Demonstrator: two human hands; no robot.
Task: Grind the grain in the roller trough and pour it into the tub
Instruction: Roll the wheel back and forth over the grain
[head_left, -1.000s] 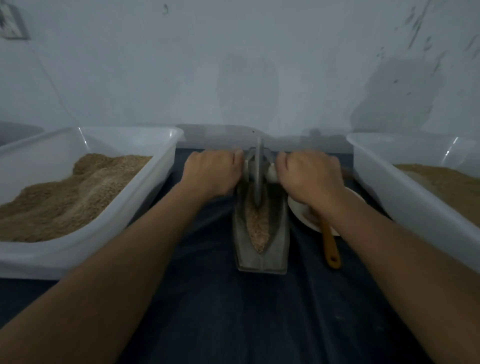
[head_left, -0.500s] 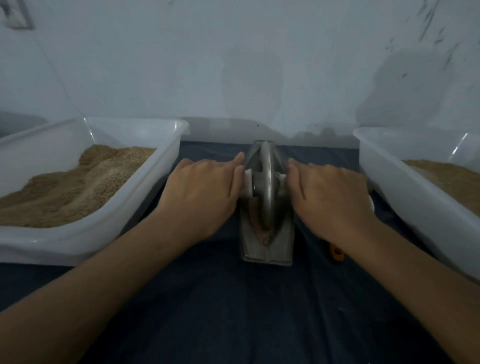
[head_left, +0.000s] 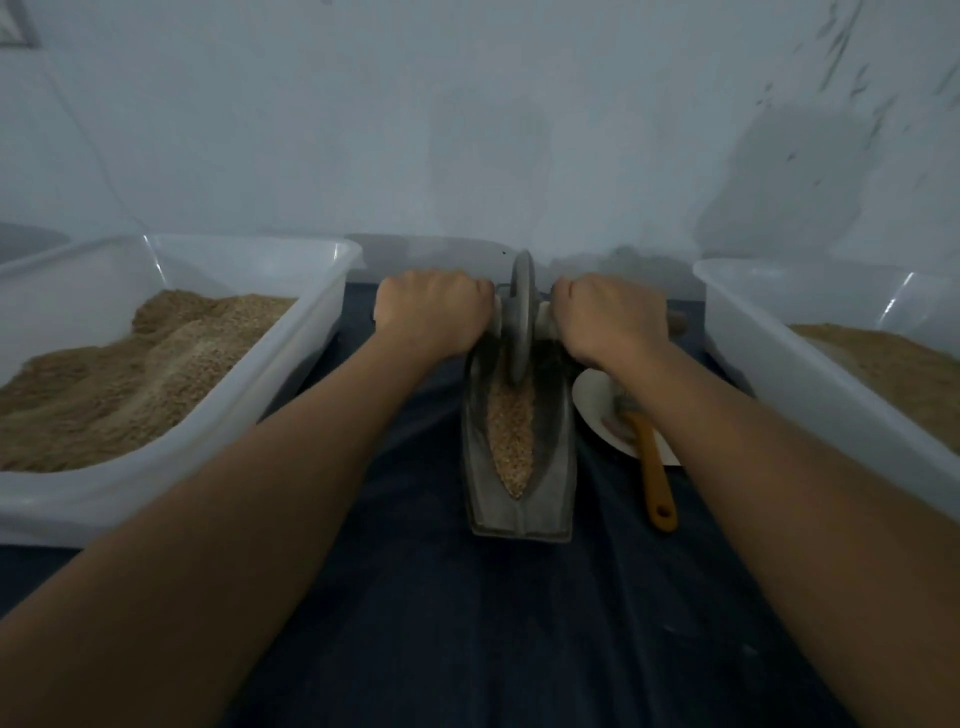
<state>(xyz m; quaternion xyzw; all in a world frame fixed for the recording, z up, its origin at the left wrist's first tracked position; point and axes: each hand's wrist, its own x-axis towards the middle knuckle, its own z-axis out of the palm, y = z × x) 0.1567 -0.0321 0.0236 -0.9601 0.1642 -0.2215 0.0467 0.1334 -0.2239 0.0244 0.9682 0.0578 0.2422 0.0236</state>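
Forearms enter from lower left and lower right, converging on centre frame over dark cloth (head_left: 519, 623).

Roller trough (head_left: 519, 499): metal, boat-shaped, long axis running straight away from the viewer, near end at centre frame. Grain (head_left: 511, 441) lies along its channel, looks still coarse.

Right of the trough, near it: white plate (head_left: 592, 400) with a wooden-handled tool (head_left: 655, 478) resting on it, handle pointing toward the viewer.

Roller wheel (head_left: 521, 317) stands on edge at the far end of the trough. Left hand (head_left: 431, 312) and right hand (head_left: 608, 322) sit on either side of it, each with fingers curled round the axle handle, equally far from the viewer.

Judgement: grinding stroke in progress. Wheel is at the far limit, so the coming move is a pull back along the trough's long axis, both hands even so the wheel stays upright.

Left tub (head_left: 332, 291), mid-left, holds a heaped mound; right tub (head_left: 779, 353), mid-right, also holds grain. Which one receives the pour: cannot tell.
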